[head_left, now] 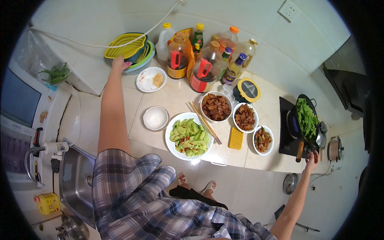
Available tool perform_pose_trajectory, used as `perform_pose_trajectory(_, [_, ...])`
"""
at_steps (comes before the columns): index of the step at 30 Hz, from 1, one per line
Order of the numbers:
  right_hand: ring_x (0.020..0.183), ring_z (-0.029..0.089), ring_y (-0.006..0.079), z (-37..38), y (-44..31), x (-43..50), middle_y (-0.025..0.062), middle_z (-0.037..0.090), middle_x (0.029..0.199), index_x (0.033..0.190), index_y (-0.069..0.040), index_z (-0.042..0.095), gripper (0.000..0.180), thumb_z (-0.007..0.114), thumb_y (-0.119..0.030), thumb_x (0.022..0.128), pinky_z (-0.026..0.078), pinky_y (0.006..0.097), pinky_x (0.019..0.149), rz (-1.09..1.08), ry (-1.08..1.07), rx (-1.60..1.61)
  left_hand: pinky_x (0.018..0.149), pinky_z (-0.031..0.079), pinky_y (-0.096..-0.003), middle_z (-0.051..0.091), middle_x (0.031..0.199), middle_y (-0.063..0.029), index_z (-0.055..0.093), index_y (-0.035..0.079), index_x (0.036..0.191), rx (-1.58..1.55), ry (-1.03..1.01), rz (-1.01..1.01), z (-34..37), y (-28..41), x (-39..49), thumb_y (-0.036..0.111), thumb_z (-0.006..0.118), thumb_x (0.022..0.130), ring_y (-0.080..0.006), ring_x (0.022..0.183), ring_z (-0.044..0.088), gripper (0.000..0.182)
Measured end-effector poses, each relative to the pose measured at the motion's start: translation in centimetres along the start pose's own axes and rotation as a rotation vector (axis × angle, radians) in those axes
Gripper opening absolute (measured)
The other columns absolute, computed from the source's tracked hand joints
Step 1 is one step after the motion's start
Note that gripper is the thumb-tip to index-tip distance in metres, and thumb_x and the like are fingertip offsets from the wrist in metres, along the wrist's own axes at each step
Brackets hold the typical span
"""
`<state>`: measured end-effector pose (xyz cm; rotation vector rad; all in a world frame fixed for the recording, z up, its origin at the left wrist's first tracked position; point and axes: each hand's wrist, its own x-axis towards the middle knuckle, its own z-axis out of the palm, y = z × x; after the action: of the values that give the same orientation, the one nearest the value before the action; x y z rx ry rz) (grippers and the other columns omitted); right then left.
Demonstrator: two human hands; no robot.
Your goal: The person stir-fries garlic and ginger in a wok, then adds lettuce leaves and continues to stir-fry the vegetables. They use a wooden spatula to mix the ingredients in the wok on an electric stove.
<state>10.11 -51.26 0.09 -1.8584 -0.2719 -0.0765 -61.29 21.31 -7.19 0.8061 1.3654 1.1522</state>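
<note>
My left hand [120, 63] grips the near rim of a yellow plastic colander [126, 45], which is nested in a dark teal basin and tilts over a stack of basins [141, 67]. Far to the right, my right hand [312, 160] is closed around the handle of a dark spatula [311, 147]; its blade end is hard to make out. The spatula reaches to a black wok [303, 132] full of leafy greens [307, 118]. A blue flame shows under the wok, whose wooden handle [299, 151] points towards me beside my hand.
Before me on the counter [144, 135] stand a plate of sliced green vegetable [189, 137], chopsticks [207, 124], bowls of browned meat [216, 107], a yellow sponge [236, 138] and a dish of chopped garlic [157, 80]. Sauce bottles [205, 72] line the wall. A sink [76, 183] is at left.
</note>
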Motion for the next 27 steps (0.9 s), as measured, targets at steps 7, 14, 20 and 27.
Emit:
perform_pose_trajectory(7, [0.094, 0.06, 0.0134, -2.5, -0.1, 1.1, -0.0001, 0.063, 0.105, 0.118, -0.015, 0.057, 0.034, 0.065, -0.023, 0.086, 0.048, 0.0314, 0.071, -0.027, -0.118, -0.105, 0.063, 0.058, -0.0369, 0.059, 0.104, -0.021, 0.046, 0.0, 0.123, -0.156, -0.252, 0.025, 1.2, -2.1, -0.7, 0.027, 0.051, 0.093, -0.0292, 0.076, 0.065, 0.041])
perform_pose_trajectory(14, [0.069, 0.059, 0.0112, -4.0, -6.4, 0.3, 0.0036, 0.062, 0.079, 0.095, -0.003, 0.063, 0.015, 0.061, -0.009, 0.082, 0.047, 0.0236, 0.059, -0.17, -0.134, 0.093, 0.051, 0.039, -0.015, 0.065, 0.091, -0.0035, 0.059, 0.01, 0.113, 0.219, -0.127, 0.134, -2.2, -3.6, -15.9, 0.037, 0.055, 0.09, -0.0027, 0.058, 0.048, 0.036])
perform_pose_trajectory(20, [0.072, 0.059, 0.0094, -8.5, -8.7, 4.8, 0.0011, 0.063, 0.083, 0.099, -0.005, 0.065, 0.016, 0.061, -0.013, 0.086, 0.046, 0.0219, 0.061, -0.248, -0.152, -0.056, 0.047, 0.033, -0.0182, 0.059, 0.078, -0.002, 0.059, 0.005, 0.109, 0.249, 0.005, 0.292, -4.1, -6.0, -32.4, 0.029, 0.054, 0.093, -0.0032, 0.054, 0.042, 0.029])
perform_pose_trajectory(27, [0.073, 0.062, 0.0099, -5.9, -6.6, 12.9, 0.0055, 0.067, 0.088, 0.104, -0.007, 0.067, 0.022, 0.061, -0.024, 0.09, 0.05, 0.0258, 0.066, -0.617, -0.385, -0.245, 0.046, 0.033, -0.0178, 0.057, 0.074, -0.0008, 0.058, 0.005, 0.106, 0.226, -0.192, 0.306, 10.1, -10.4, -51.5, 0.019, 0.049, 0.095, -0.003, 0.052, 0.042, 0.02])
